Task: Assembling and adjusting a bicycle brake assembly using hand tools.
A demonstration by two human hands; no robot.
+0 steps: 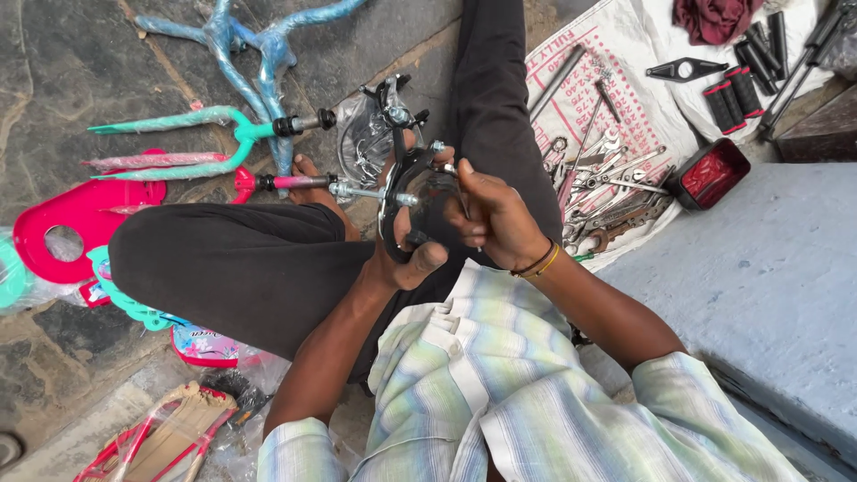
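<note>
Your left hand (403, 259) cups a black curved metal brake caliper (412, 192) from below, thumb curled over its lower edge, fingers closed around it. Your right hand (493, 219) presses against the caliper's right side, fingers bent and pinching at its small fittings; what exactly the fingertips grip is hidden. A silver threaded bolt (357, 191) sticks out of the caliper toward the left. You hold the caliper above your crossed legs in black trousers (250, 263), not resting on the floor.

On the stone floor (71, 62) beyond your knee lie a teal bicycle fork (192, 120), a pink fork (170, 161) just beside it and a blue bicycle frame (254, 45) near the top edge. A pink plastic chain guard (76, 223) lies at the left edge. To your right, a white printed sack (625, 54) carries a heap of steel spanners (607, 192), black rubber handlebar grips (736, 89) and a red reflector (710, 174) at its lower corner.
</note>
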